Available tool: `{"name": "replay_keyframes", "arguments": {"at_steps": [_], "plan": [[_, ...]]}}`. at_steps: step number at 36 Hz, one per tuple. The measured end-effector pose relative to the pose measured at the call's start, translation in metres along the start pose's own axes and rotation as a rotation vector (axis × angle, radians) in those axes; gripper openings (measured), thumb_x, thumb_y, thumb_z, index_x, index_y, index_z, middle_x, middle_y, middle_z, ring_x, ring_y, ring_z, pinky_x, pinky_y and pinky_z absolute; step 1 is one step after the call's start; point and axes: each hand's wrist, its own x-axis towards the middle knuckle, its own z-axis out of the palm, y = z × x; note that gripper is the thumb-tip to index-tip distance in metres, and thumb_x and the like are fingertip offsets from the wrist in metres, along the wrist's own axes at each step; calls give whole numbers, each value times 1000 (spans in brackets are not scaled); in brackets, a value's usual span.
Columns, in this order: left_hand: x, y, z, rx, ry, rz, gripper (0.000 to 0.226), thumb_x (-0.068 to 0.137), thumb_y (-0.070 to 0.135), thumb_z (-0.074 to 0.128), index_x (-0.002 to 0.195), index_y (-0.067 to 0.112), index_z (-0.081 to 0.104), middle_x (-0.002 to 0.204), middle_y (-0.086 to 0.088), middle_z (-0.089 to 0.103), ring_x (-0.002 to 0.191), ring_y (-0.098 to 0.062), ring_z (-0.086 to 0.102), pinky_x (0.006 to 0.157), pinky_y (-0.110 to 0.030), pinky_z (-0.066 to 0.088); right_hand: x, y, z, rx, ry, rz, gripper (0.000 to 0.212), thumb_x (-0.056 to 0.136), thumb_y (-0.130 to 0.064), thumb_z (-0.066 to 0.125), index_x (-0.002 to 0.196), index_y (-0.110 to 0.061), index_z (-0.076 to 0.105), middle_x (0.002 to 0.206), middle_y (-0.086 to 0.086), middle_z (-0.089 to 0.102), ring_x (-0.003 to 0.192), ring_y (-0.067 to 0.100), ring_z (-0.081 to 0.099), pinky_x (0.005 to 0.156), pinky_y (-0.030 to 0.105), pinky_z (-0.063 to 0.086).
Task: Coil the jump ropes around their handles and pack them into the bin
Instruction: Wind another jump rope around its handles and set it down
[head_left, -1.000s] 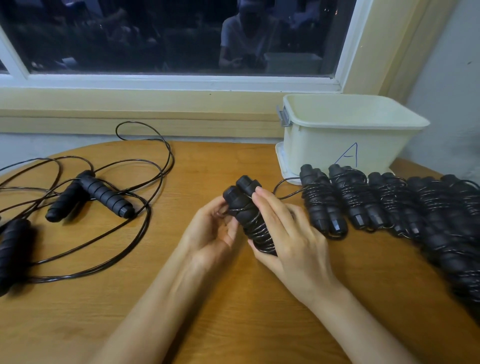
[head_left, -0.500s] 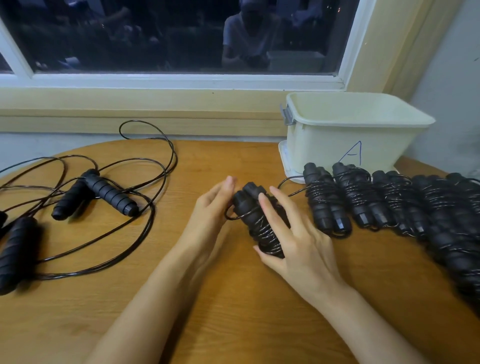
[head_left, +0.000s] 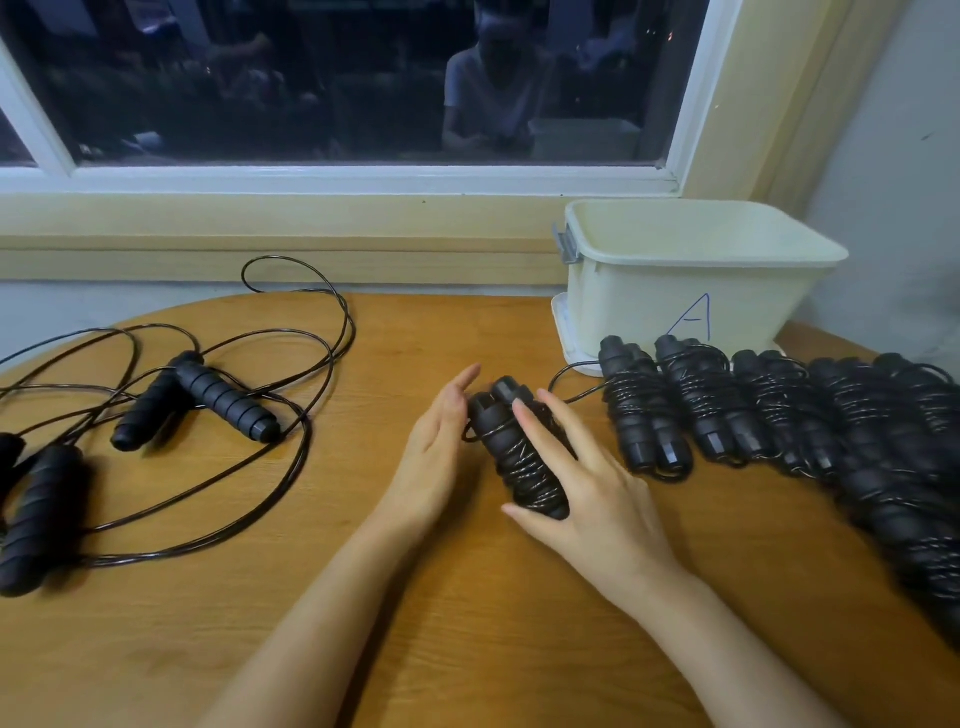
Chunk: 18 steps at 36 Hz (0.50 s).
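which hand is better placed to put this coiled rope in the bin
Right, likely. The right hand holds the coiled rope between thumb and fingers, and the bin and the row of finished ropes lie on its side. The left hand only rests open against it.

Coiled ropes (head_left: 779, 410) crowd the right side of the table (head_left: 467, 649), fencing the front of the open-topped bin (head_left: 649, 301); loose ropes (head_left: 223, 400) sprawl left. Bare wood lies between, broken by a wound bundle (head_left: 519, 457) gripped in the right hand (head_left: 597, 499).
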Motion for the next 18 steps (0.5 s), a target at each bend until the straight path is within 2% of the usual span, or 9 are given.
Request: {"name": "replay_keyframes", "arguments": {"at_steps": [4, 7, 9, 11, 13, 15, 18], "plan": [[-2, -9, 5, 248, 126, 92, 57, 98, 54, 29, 144, 26, 46, 135, 8, 60, 125, 0, 53, 108, -31, 42, 2, -1, -15, -52, 24, 99, 94, 73, -52, 80, 152, -41, 30, 158, -5, 34, 125, 16, 56, 75, 32, 58], [-8, -7, 13, 404, 138, 136, 53, 101, 52, 29, 143, 26, 47, 132, 5, 61, 123, -10, 53, 102, -29, 41, -3, 1, -39, -69, -17, 175, 88, 83, -55, 70, 153, -49, 16, 163, -15, 15, 135, 12, 46, 89, 31, 52], [-15, -5, 21, 492, 121, 149, 55, 98, 49, 29, 143, 24, 48, 132, 4, 62, 121, -12, 53, 96, -23, 38, -11, 4, -57, -111, -62, 231, 86, 87, -58, 63, 152, -51, 7, 164, -18, 5, 134, 10, 45, 92, 28, 49], [-21, -4, 29, 564, 92, 154, 50, 101, 44, 34, 142, 22, 50, 133, 2, 62, 120, -15, 54, 96, -25, 39, -23, 10, -73, -148, -93, 291, 85, 89, -59, 60, 152, -51, 4, 164, -17, 1, 132, 11, 47, 93, 28, 49], [-29, -3, 40, 609, 49, 165, 46, 103, 42, 36, 140, 20, 52, 133, 1, 62, 120, -19, 55, 100, -32, 42, -37, 19, -88, -182, -107, 355, 85, 89, -59, 59, 153, -51, 4, 164, -17, 0, 128, 12, 51, 90, 29, 51], [-37, 1, 51, 638, 12, 175, 53, 99, 46, 33, 138, 18, 55, 132, 1, 63, 118, -23, 56, 101, -37, 42, -53, 30, -99, -225, -107, 392, 85, 88, -60, 60, 154, -49, 6, 164, -17, 1, 120, 13, 57, 84, 28, 55], [-45, 5, 67, 672, -23, 177, 60, 96, 52, 30, 136, 17, 58, 130, 0, 65, 116, -26, 56, 102, -38, 41, -75, 44, -113, -276, -101, 437, 85, 88, -58, 61, 155, -43, 12, 165, -9, 9, 130, 18, 50, 96, 34, 51]]}}
